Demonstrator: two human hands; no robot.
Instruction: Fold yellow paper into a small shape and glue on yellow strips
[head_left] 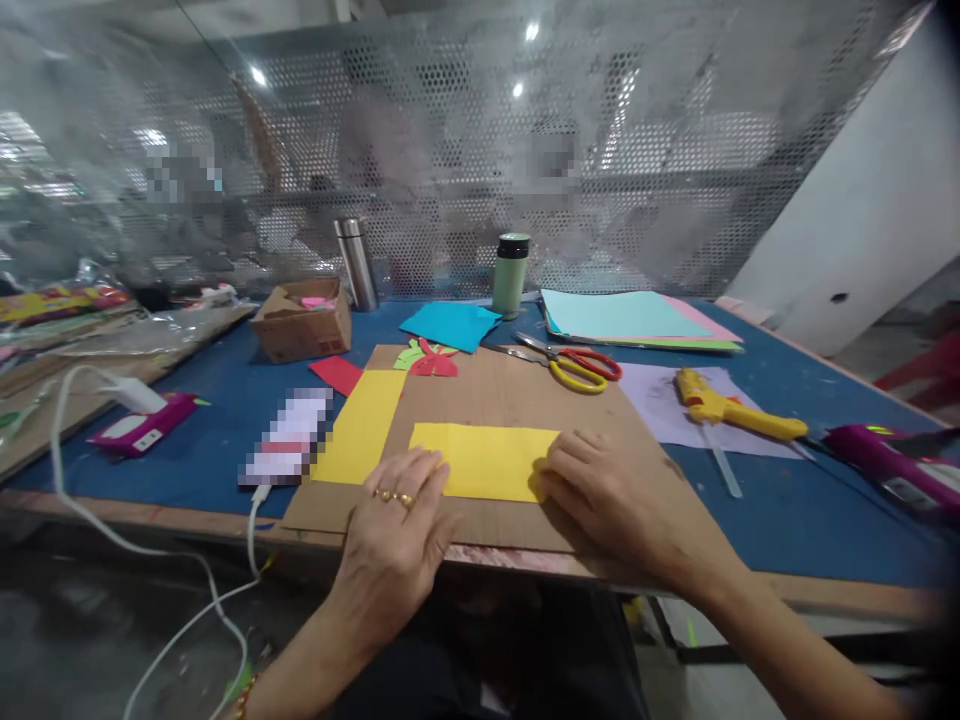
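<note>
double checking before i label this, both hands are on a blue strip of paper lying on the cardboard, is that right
Not quite: the strip of paper is yellow, not blue, as the head view shows. The rest holds: both the left hand and the right hand are on it, and it lies on the cardboard.

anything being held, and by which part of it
The yellow strip lying crosswise: the left hand is on its left end, the right hand on its right end. Whether pinched or just pressed can't be told.
</note>
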